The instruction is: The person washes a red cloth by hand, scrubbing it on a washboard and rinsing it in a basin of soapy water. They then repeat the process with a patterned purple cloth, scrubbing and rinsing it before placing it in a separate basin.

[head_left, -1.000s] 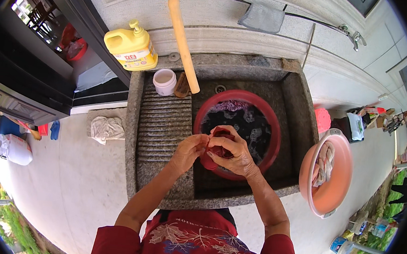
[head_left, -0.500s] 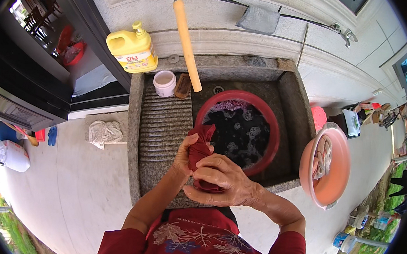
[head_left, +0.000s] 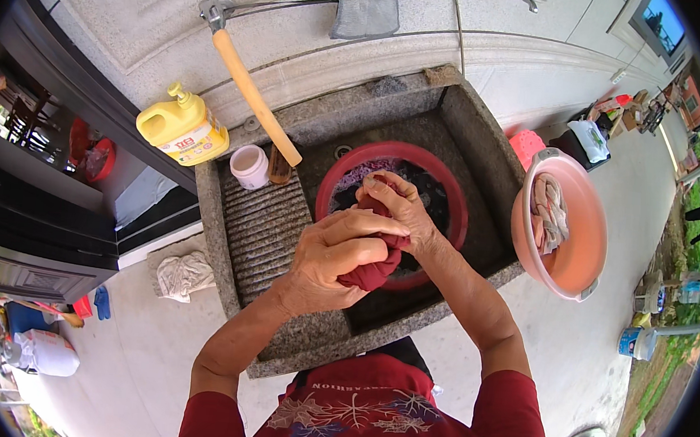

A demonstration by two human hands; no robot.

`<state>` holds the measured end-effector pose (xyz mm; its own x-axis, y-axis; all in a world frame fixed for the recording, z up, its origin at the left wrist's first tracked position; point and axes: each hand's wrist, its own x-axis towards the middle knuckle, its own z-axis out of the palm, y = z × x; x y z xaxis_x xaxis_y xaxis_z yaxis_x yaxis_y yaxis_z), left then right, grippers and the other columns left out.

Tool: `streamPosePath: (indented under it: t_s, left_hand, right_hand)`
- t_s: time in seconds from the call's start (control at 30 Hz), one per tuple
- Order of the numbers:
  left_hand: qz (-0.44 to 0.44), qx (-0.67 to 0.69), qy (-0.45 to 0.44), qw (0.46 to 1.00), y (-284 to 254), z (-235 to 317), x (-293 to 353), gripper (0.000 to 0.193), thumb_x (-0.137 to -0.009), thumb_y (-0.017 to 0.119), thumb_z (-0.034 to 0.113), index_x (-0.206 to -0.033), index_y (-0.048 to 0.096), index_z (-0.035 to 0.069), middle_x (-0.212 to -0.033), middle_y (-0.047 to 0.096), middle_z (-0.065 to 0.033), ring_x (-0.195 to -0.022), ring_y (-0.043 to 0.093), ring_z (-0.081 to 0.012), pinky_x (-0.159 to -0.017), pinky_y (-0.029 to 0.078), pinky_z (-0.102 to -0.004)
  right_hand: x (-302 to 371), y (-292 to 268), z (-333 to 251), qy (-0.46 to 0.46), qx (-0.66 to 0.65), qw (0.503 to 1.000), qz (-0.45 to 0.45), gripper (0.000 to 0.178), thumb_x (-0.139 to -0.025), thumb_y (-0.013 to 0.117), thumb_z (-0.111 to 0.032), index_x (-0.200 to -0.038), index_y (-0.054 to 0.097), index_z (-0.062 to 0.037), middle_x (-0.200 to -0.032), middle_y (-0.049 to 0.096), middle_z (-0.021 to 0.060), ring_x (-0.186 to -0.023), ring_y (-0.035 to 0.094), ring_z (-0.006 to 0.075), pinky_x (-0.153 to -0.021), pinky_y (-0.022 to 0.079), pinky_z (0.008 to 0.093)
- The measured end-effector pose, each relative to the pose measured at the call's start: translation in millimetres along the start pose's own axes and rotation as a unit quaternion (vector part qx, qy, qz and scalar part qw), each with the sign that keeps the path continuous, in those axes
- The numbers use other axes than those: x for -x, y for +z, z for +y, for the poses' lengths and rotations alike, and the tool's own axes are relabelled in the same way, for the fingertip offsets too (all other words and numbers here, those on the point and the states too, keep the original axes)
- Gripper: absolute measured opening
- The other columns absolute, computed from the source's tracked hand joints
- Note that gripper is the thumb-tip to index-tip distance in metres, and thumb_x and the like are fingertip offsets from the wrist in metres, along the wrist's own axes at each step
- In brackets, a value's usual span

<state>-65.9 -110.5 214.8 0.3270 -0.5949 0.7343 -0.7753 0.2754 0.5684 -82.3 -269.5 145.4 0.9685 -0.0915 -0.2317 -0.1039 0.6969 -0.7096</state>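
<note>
A dark red cloth [head_left: 372, 274] is bunched and twisted between my two hands, over the near left rim of a red basin [head_left: 460, 196]. My left hand [head_left: 324, 257] is wrapped round its lower part. My right hand [head_left: 406, 213] grips its upper end, thumb and fingers pressed in. Dark water fills the basin, with a purple patterned cloth [head_left: 357, 175] at its far left side; my hands hide much of the rest. The basin stands in a grey stone sink [head_left: 488, 139], right of its ribbed washboard [head_left: 260, 226].
A white tub [head_left: 250, 166] and a brown brush [head_left: 279, 166] sit atop the washboard. On the left ledge stands a yellow pump jug [head_left: 183, 126]. A wooden-coloured tap handle [head_left: 253, 92] reaches over the sink. Right of it, a pink basin [head_left: 583, 229] holds pale cloths [head_left: 549, 214].
Both hands have moved right and away from me with the red cloth, from the washboard side to over the basin. My right hand now grips the upper end. The view has turned.
</note>
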Motion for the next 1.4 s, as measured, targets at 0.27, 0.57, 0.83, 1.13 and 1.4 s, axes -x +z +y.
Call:
streamPosePath:
  t_s: [0.27, 0.57, 0.83, 1.13, 1.4]
  left_hand:
    - [-0.153, -0.263, 0.179, 0.936, 55.2, 1.8, 17.7, 0.014, -0.07, 0.066, 0.018, -0.077, 0.055, 0.015, -0.083, 0.052, 0.001, -0.066, 0.049, -0.0144, -0.055, 0.041, -0.0256]
    - [-0.382, -0.366, 0.115, 0.841, 121.8, -46.3, 50.9, 0.006, -0.076, 0.058, 0.02, -0.072, 0.056, 0.016, -0.068, 0.045, 0.0012, -0.067, 0.05, -0.017, -0.06, 0.039, -0.0345]
    - [-0.221, -0.32, 0.035, 0.921, 204.2, -133.5, 123.8, 0.005, -0.078, 0.056, 0.018, -0.081, 0.055, 0.013, -0.077, 0.049, -0.0029, -0.081, 0.053, -0.0198, -0.073, 0.042, -0.0353]
    - [-0.26, -0.298, 0.187, 0.9, 142.1, -105.8, 116.0, 0.016, -0.079, 0.061, 0.016, -0.091, 0.053, 0.011, -0.094, 0.053, -0.0064, -0.093, 0.054, -0.0247, -0.078, 0.045, -0.0355]
    - [0.365, 0.312, -0.488, 0.728, 58.9, -67.8, 90.7, 0.047, -0.089, 0.062, 0.02, -0.127, 0.035, 0.009, -0.109, 0.051, -0.0078, -0.097, 0.055, -0.0219, -0.078, 0.052, -0.0397]
  right_hand:
    - [-9.8, 10.4, -27.9, -0.04, 0.319, 0.942, -0.1, 0.013, -0.086, 0.063, -0.012, -0.091, 0.06, -0.0012, -0.074, 0.062, 0.0037, -0.065, 0.063, 0.0121, -0.059, 0.049, 0.0252]
    - [-21.7, -25.2, -2.8, -0.134, 0.561, 0.815, -0.059, 0.008, -0.084, 0.063, -0.009, -0.086, 0.058, -0.0028, -0.068, 0.06, 0.0072, -0.065, 0.061, 0.0144, -0.059, 0.048, 0.0292]
    - [-26.3, -28.0, 33.6, -0.244, 0.608, 0.755, 0.026, 0.01, -0.078, 0.065, -0.008, -0.084, 0.058, -0.0066, -0.076, 0.06, 0.0131, -0.069, 0.06, 0.0326, -0.061, 0.047, 0.0379]
    - [-16.7, -56.5, 53.3, -0.246, 0.573, 0.769, 0.141, 0.013, -0.077, 0.066, -0.012, -0.087, 0.058, -0.0092, -0.085, 0.058, 0.0146, -0.074, 0.059, 0.0345, -0.063, 0.048, 0.0417]
    - [69.2, -38.4, -41.3, -0.054, 0.358, 0.932, -0.026, 0.052, -0.077, 0.071, -0.013, -0.12, 0.041, -0.0107, -0.096, 0.053, 0.0011, -0.086, 0.052, 0.0098, -0.075, 0.047, 0.026]
